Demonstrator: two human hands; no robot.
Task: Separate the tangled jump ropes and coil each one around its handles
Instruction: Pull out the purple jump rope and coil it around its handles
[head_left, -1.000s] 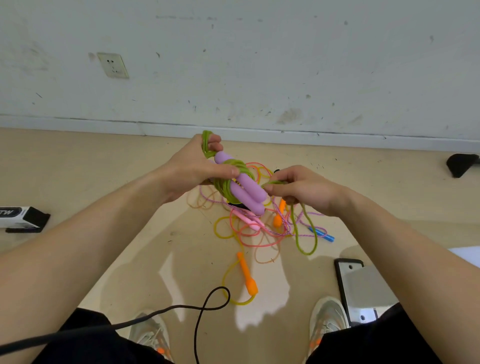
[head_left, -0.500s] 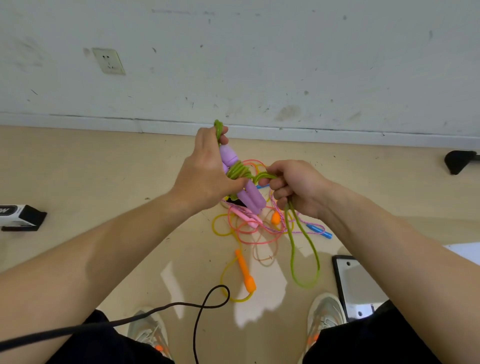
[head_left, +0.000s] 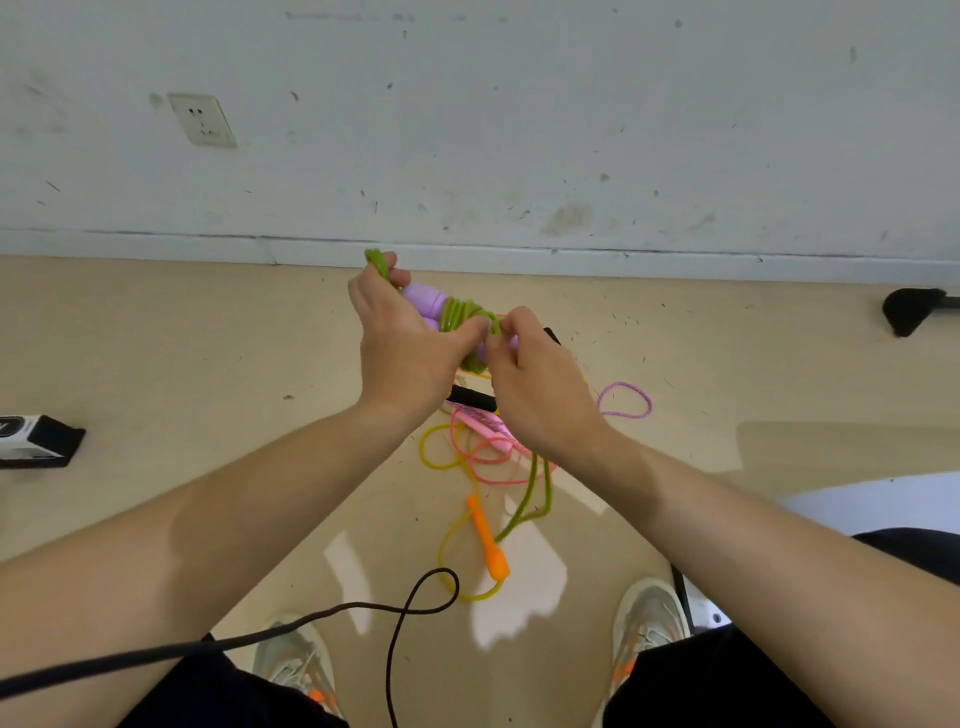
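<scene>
Both hands are up front, held above the floor (head_left: 208, 364). The left hand (head_left: 400, 348) is curled round the purple handles (head_left: 423, 299) with its thumb laid across the wraps to pin them, and a loop of cord pokes out above its fingers. The right hand (head_left: 535, 384) pinches the green rope (head_left: 460, 314) between thumb and forefinger, right at the coil.

Below them on the floor sits the tangle (head_left: 483, 452) of other ropes, pink, yellow and speckled purple. An orange handle (head_left: 487, 538) lies nearest the feet.

Now the bundle itself. The two handles lie side by side, with the long axis running from far-left, toward the wall, to near-right, toward the pinching hand. The green turns cross them about mid-length. The free tail (head_left: 535, 488) drops in a loop below the right hand; whether it touches the floor, I cannot tell.

Handling call: this looks light, and the cord looks soft but springy and probably slick, so the wraps will want to spring loose. The best hold is the handles themselves, thumb on the last turn, while the other hand feeds the tail under slight tension.
</scene>
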